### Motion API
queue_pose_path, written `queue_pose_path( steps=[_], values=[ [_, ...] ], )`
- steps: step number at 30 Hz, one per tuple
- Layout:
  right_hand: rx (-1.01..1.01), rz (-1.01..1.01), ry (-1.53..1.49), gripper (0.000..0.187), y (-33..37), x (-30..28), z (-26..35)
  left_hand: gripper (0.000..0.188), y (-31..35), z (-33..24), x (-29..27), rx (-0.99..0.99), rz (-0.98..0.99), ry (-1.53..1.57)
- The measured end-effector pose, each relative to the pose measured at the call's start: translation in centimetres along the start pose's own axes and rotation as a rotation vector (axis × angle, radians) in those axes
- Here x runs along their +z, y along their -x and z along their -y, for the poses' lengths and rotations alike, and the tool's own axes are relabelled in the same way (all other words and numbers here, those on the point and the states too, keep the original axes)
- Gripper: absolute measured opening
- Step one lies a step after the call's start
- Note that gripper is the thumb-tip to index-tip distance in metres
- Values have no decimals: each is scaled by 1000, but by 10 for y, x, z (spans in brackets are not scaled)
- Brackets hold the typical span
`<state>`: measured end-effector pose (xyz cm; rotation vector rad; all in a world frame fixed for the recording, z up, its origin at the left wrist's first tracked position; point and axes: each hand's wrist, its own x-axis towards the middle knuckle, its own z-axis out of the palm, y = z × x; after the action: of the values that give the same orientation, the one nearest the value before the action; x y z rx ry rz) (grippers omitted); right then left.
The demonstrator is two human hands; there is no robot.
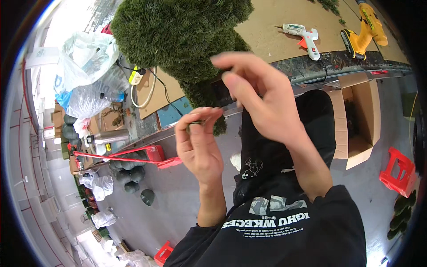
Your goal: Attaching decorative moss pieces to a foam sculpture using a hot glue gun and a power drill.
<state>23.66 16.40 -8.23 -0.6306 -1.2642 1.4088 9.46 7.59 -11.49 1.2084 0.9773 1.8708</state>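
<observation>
A large mass of green artificial foliage (178, 35) stands on the workbench in front of me, with a narrower green stem part below it. My left hand (200, 147) is raised near the bench edge, thumb and fingers pinched on a small dark green piece (196, 122) that is mostly hidden. Higher and to the right, my right hand (267, 98) hangs before the foliage, slightly blurred. Its thumb and forefinger are curved and apart, and I see nothing between them.
On the bench are a white glue gun (304, 38), a yellow cordless drill (365, 29), a power strip (137, 76) and a steel bottle (108, 136). An open cardboard box (340, 120) stands at right, near a red plastic stool (398, 172). A red dustpan (155, 153) is at left.
</observation>
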Motion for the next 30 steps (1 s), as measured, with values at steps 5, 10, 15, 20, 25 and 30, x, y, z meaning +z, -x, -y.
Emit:
queue_pose_path(
  steps=[5, 10, 15, 20, 25, 30],
  values=[
    [-202, 5, 160, 35, -46, 13, -11, 16, -26, -21, -17, 73, -14, 70],
    [-288, -70, 317, 31, -52, 25, -20, 22, -71, -36, -10, 328, -197, -547],
    [-381, -88, 451, 34, -45, 25, -29, 50, -142, -41, 7, 557, -226, -1023],
    [-369, -66, 509, 38, -45, 17, -34, 74, -164, -32, 25, 357, -131, -1095],
    [-398, -44, 467, 29, -49, 10, -36, 67, -161, -27, 28, 346, -177, -880],
    [-409, -96, 268, 24, -63, 6, -24, 54, -159, -22, 24, 438, -164, -839]
  ],
)
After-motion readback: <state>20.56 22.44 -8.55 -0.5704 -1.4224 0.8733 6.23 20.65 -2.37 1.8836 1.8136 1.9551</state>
